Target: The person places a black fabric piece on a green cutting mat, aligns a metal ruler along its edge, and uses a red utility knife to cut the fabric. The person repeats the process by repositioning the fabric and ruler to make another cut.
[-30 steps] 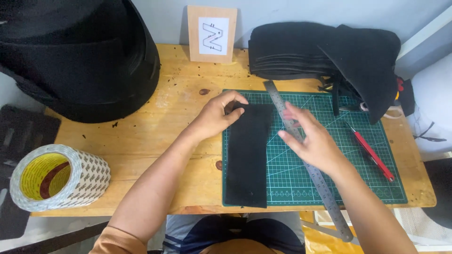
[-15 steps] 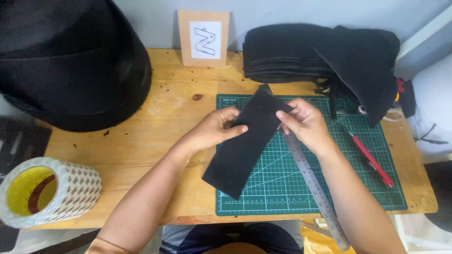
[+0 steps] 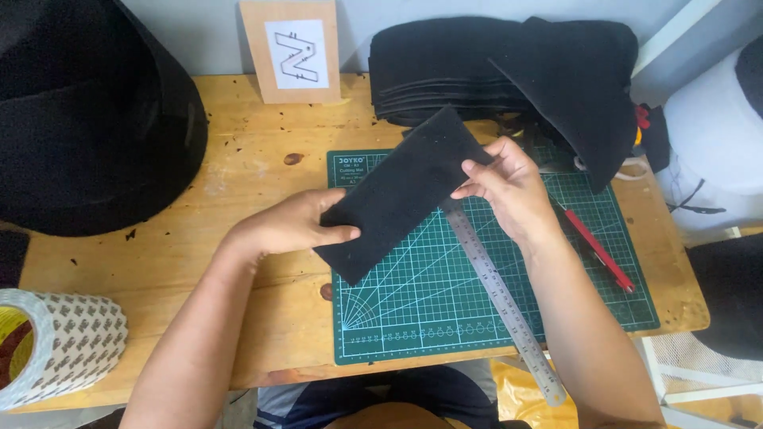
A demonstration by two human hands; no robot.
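Both my hands hold a black rectangular felt strip [image 3: 401,195], lifted and tilted diagonally above the green cutting mat [image 3: 572,294]. My left hand [image 3: 290,224] pinches the strip's lower left edge with the thumb on top. At the strip's upper right edge, my right hand [image 3: 509,187] grips it with fingers and thumb. A long steel ruler [image 3: 501,298] lies on the mat under my right wrist and runs off the table's front edge.
A red utility knife [image 3: 598,250] lies on the mat's right side. A stack of black felt [image 3: 509,67] sits at the back. There is a big black roll [image 3: 87,119] at the left, a tape roll [image 3: 56,345] at front left, and a wooden card with a pattern [image 3: 292,52] behind.
The black strip was lying flat on the mat; both hands have lifted it and turned it to a diagonal. The right hand left the ruler, which stays on the mat.
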